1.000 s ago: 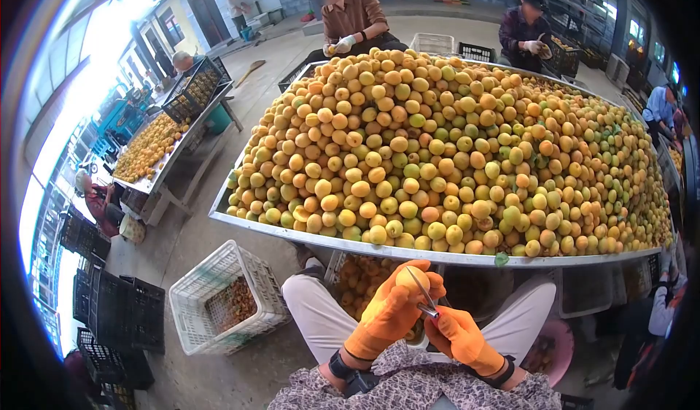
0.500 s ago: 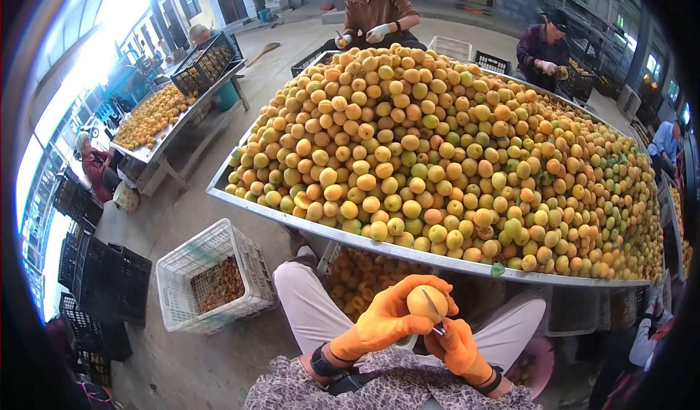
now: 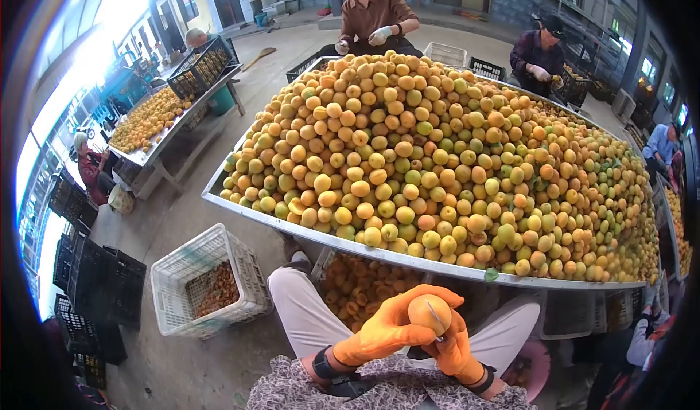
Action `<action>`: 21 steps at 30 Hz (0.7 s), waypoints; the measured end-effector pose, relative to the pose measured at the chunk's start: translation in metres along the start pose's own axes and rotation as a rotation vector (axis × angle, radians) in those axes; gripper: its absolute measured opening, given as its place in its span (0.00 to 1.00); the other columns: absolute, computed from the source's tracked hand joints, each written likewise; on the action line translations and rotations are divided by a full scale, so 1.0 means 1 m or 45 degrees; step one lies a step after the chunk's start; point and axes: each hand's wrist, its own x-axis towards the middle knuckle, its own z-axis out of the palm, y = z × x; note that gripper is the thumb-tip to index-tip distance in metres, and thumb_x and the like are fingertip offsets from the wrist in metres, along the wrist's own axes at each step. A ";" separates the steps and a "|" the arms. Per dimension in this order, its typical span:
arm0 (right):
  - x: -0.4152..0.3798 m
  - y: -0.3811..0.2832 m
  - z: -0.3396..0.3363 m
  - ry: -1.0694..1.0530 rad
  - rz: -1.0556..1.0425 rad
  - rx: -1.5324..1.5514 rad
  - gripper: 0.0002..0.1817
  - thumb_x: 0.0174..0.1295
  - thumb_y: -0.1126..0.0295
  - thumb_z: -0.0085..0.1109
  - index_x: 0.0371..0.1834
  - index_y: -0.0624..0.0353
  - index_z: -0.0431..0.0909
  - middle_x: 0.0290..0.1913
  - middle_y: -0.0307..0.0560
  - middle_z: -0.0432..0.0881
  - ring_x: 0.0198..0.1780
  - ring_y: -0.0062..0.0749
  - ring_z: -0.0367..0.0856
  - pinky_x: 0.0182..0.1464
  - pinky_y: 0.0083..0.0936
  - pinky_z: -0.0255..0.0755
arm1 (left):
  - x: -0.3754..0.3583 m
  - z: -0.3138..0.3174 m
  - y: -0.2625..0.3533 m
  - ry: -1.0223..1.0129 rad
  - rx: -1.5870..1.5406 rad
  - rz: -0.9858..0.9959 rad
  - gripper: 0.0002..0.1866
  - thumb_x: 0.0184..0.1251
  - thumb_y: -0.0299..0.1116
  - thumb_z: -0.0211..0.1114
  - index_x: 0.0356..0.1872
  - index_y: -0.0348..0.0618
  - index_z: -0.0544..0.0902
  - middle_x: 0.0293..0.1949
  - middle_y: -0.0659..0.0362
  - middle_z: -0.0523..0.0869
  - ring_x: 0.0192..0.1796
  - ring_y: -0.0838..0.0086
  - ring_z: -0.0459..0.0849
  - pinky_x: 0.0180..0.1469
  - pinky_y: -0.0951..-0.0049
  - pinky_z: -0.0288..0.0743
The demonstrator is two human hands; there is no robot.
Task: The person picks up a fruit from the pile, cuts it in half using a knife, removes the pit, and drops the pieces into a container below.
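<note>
In the head view, my left hand (image 3: 386,330), in an orange glove, is closed around a whole apricot (image 3: 423,314). My right hand (image 3: 459,353), gloved the same way, grips a small knife (image 3: 437,312). Its thin blade lies against the right side of the fruit, and the handle is mostly hidden by my fingers. Both hands are close together above my lap. Just beyond them, a crate of halved apricots (image 3: 357,284) stands between my knees, under the table edge.
A metal-rimmed table (image 3: 321,239) bears a large heap of apricots (image 3: 408,155). To the left, a white crate (image 3: 171,304) holds brownish pits. A pink basin (image 3: 538,366) stands low at right. Two people (image 3: 375,16) (image 3: 539,56) work across the table; black crates (image 3: 109,279) stand far left.
The apricot has turned in my fingers, and the blade now lies farther round to its right side. Both hands stay close together. The whole view has shifted slightly.
</note>
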 end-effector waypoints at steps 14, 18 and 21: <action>-0.006 0.023 -0.026 -0.166 -0.281 -0.251 0.35 0.71 0.40 0.40 0.48 0.68 0.77 0.22 0.37 0.76 0.21 0.17 0.68 0.24 0.17 0.60 | -0.001 0.005 0.002 0.017 0.140 -0.039 0.37 0.55 0.42 0.78 0.62 0.35 0.72 0.49 0.56 0.82 0.53 0.74 0.80 0.58 0.71 0.73; -0.013 0.017 -0.040 -0.265 -0.011 -0.298 0.34 0.72 0.41 0.42 0.46 0.69 0.78 0.22 0.41 0.76 0.23 0.23 0.72 0.27 0.20 0.65 | 0.003 -0.007 0.038 -0.071 1.034 0.062 0.36 0.45 0.39 0.81 0.57 0.37 0.78 0.49 0.52 0.83 0.55 0.59 0.80 0.60 0.62 0.72; -0.009 0.013 -0.044 -0.357 0.053 -0.314 0.35 0.71 0.41 0.42 0.42 0.69 0.78 0.21 0.41 0.75 0.22 0.23 0.71 0.26 0.20 0.65 | 0.009 -0.002 0.061 -0.149 1.537 -0.040 0.34 0.44 0.38 0.81 0.55 0.38 0.79 0.49 0.49 0.82 0.56 0.53 0.79 0.60 0.60 0.72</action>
